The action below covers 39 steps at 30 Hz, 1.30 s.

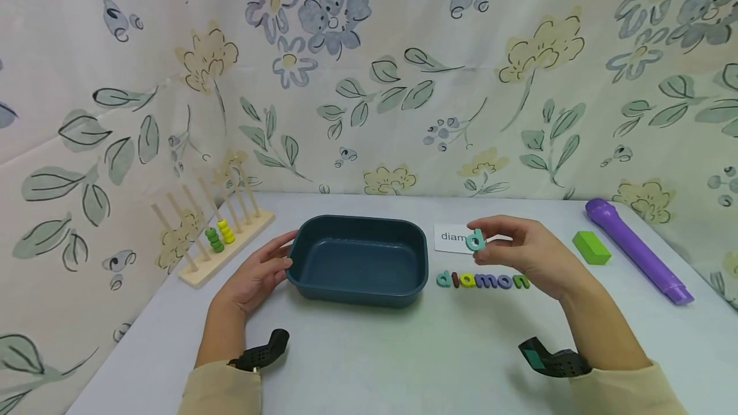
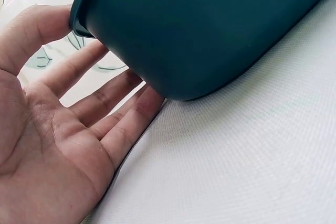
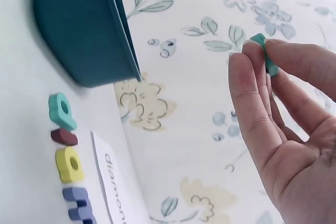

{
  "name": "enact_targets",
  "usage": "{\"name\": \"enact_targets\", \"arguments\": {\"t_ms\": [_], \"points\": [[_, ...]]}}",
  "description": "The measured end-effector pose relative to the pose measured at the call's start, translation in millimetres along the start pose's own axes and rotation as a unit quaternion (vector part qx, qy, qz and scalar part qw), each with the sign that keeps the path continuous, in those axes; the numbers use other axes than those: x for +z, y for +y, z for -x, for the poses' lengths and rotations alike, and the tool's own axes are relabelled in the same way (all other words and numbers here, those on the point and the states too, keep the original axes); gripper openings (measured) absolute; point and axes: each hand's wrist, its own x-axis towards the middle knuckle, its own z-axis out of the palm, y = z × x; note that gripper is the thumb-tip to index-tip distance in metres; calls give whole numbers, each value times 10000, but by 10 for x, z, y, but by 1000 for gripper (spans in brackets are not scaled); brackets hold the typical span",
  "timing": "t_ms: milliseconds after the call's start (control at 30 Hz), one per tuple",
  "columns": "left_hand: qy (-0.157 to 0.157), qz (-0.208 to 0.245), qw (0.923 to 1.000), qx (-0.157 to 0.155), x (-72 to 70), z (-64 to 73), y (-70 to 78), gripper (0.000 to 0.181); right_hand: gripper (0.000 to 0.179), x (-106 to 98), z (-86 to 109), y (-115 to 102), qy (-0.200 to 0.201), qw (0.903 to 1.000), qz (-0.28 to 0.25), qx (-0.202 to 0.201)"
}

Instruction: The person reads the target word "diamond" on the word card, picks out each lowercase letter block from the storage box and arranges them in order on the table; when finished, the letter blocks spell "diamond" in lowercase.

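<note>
My right hand (image 1: 524, 252) pinches a teal letter d (image 1: 475, 240) between thumb and fingertips, raised off the table in front of a white word card (image 1: 450, 237). The hand partly hides the card; in the right wrist view its print reads roughly "diamon". Below the card, a row of coloured letters spells "diamon", starting with another teal d (image 1: 443, 279) and ending with a green n (image 1: 521, 282). My left hand (image 1: 259, 274) rests against the left end of a dark teal bin (image 1: 357, 296), fingers fairly straight along its wall and thumb at its rim (image 2: 79, 17).
On the left stands a wooden peg rack (image 1: 230, 248) with green beads (image 1: 214, 240) and yellow beads (image 1: 225, 232). To the right lie a green block (image 1: 591, 247) and a purple microphone-shaped stick (image 1: 637, 252). A floral cloth (image 1: 369, 146) hangs behind the white table (image 1: 369, 364).
</note>
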Motion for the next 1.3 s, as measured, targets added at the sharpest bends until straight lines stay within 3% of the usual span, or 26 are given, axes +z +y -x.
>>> {"name": "enact_targets", "arguments": {"t_ms": [233, 467, 633, 867, 1167, 1300], "points": [[31, -14, 10000, -27, 14, 4, 7, 67, 39, -143, 73, 133, 107, 9998, -140, -26], [-2, -33, 10000, 33, 20, -1, 3, 66, 42, -311, 134, 218, 54, 9979, -565, -302], [-31, -109, 9999, 64, 11, -8, -8, 67, 44, -432, 191, 258, 76, 9981, -489, -378], [-44, -81, 9999, 67, -7, -13, -9, 67, 42, -604, 256, 320, -82, 9993, -236, -295], [-11, -60, 10000, 39, 3, 2, -6, 67, 43, -796, 287, 553, -146, 9980, -613, -64], [-47, -75, 9999, 64, 0, -7, -1, 66, 43, -862, 310, 643, -202, 9992, -348, 23]]}}
